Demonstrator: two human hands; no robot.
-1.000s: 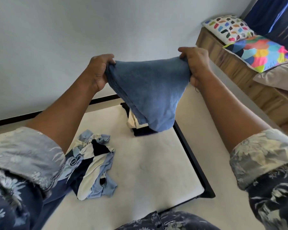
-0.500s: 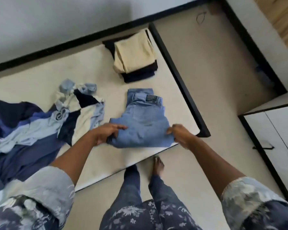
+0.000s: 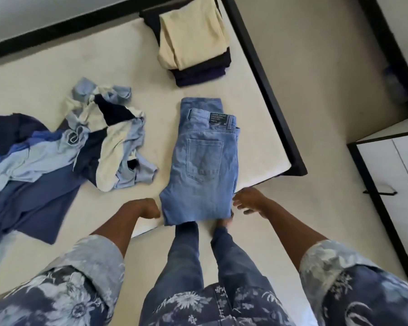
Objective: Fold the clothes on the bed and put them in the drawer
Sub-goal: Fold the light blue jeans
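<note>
As you stand at the near edge of the bed point(image 3: 45, 85), its bare off-white mattress spreads away from your fingertips toward a grey wall point(image 3: 33, 10) edged with black skirting point(image 3: 57, 29). Far out to the left of your left fingers, a dark blue garment point(image 3: 33, 203) lies spread and rumpled. Nearer, up and to the left of those fingers, a crumpled garment point(image 3: 108, 142) in light blue, cream and navy overlaps it.

Your left hand point(image 3: 146, 208) is low over the mattress with its fingers curled under. The knuckles are right against the lower left edge of the jeans point(image 3: 203, 165), and whether they pinch any denim cannot be told. The jeans lie folded flat between your two hands, back pocket and label up, stretching away from your fingertips. Beyond them, well apart from both hands, a stack point(image 3: 191, 31) of folded clothes, cream on dark navy, sits at the bed's far corner.

Your right hand point(image 3: 250, 201), slightly blurred, is just beside the jeans' lower right corner, fingers spread and nearly straight, holding nothing. To the right of those fingers, the black frame point(image 3: 260, 74) borders the mattress. Past it comes beige floor point(image 3: 316, 90), then a white drawer unit point(image 3: 386, 161) with a black handle point(image 3: 379, 192).
</note>
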